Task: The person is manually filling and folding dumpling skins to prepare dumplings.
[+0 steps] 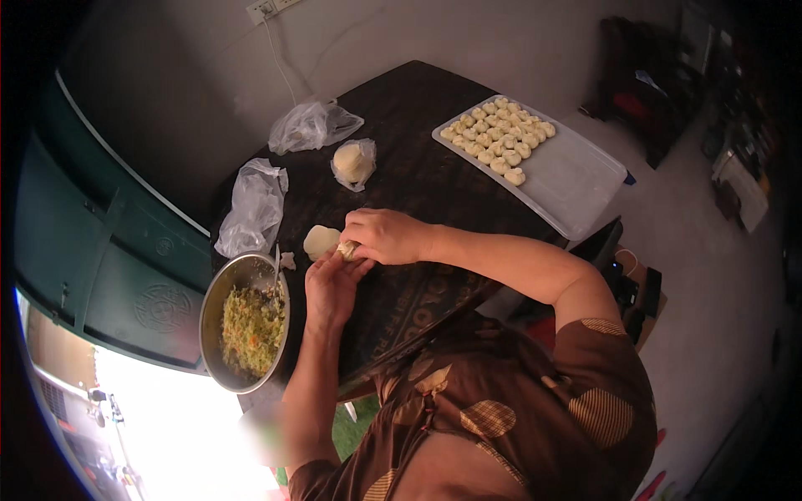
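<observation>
Both my hands are closed on a small dumpling (346,249) above the near left part of the dark table. My left hand (330,288) supports it from below, while the fingers of my right hand (384,236) pinch it from above. The fingers partly cover the dumpling. Just beyond them lie pale round dough wrappers (320,240), with a small dough scrap (288,260) to their left. A metal bowl (213,305) of chopped green and yellow filling (251,330) sits left of my left hand. A utensil handle (277,260) leans on its far rim.
At the far right, a white plastic tray (581,179) holds several rows of shaped dumplings (499,134). A bagged lump of dough (353,163) and crumpled plastic bags (255,204) lie on the far left of the dark table (401,100). Green doors (142,259) stand beyond the bowl.
</observation>
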`<state>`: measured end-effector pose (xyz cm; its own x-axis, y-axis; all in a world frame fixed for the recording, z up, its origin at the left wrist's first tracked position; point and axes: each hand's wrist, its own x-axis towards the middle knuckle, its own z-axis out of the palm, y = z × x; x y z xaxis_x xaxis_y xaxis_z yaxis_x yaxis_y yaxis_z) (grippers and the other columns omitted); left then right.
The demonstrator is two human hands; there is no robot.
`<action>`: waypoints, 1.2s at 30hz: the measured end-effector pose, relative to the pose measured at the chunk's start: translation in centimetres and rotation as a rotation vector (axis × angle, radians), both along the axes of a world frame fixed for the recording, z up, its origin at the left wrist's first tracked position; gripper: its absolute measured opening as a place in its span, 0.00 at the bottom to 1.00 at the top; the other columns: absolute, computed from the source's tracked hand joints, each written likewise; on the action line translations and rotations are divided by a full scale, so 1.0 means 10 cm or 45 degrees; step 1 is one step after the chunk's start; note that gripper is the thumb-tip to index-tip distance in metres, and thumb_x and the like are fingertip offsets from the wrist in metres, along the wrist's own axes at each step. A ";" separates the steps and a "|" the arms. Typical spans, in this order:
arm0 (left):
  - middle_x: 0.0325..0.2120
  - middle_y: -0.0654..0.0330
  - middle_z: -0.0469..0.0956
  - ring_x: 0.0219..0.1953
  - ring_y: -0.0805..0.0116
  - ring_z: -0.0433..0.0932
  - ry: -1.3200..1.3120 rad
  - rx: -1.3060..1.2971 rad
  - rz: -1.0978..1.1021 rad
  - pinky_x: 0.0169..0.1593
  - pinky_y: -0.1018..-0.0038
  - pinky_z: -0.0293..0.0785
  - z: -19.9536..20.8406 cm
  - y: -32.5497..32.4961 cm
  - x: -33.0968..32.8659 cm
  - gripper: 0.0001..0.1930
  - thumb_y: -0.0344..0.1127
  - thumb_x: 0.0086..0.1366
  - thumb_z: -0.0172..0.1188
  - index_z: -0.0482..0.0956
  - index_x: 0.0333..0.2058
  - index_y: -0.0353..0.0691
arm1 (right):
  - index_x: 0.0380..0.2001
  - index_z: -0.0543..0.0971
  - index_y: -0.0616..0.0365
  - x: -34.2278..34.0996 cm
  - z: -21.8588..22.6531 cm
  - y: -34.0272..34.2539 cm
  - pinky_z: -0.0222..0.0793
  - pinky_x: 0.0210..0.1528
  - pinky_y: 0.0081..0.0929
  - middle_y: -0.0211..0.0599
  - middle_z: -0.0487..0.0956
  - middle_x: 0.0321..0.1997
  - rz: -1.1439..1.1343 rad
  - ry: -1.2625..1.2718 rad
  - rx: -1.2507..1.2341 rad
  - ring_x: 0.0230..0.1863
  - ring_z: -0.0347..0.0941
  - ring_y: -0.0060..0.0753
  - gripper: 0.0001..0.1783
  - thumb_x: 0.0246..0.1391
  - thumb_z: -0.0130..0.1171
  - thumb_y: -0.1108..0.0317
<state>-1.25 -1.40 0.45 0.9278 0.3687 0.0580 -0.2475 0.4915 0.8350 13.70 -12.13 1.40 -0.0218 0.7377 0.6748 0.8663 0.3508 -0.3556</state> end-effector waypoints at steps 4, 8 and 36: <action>0.43 0.48 0.77 0.45 0.58 0.78 0.034 0.022 -0.007 0.52 0.61 0.73 0.01 -0.02 -0.02 0.16 0.30 0.67 0.43 0.70 0.48 0.26 | 0.34 0.75 0.59 -0.02 -0.04 -0.02 0.69 0.42 0.36 0.40 0.72 0.35 0.002 -0.038 0.034 0.41 0.72 0.45 0.11 0.45 0.62 0.72; 0.41 0.49 0.78 0.44 0.57 0.79 0.076 0.000 -0.054 0.50 0.62 0.75 0.03 -0.01 -0.02 0.16 0.32 0.67 0.44 0.70 0.47 0.26 | 0.35 0.74 0.59 -0.01 -0.05 -0.06 0.69 0.42 0.37 0.40 0.72 0.35 -0.008 0.040 0.057 0.41 0.72 0.45 0.12 0.45 0.61 0.71; 0.36 0.43 0.79 0.33 0.54 0.82 0.185 0.108 0.161 0.38 0.65 0.81 0.07 0.01 -0.07 0.16 0.38 0.66 0.51 0.72 0.43 0.28 | 0.33 0.76 0.60 0.22 0.38 -1.12 0.67 0.29 0.23 0.32 0.72 0.29 -0.444 0.290 0.059 0.27 0.70 0.24 0.10 0.46 0.65 0.73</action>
<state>-1.97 -1.26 1.19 0.8753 0.4822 -0.0373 -0.1767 0.3908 0.9034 15.90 -23.29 5.19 0.3776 0.6432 0.6662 0.8372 0.0703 -0.5423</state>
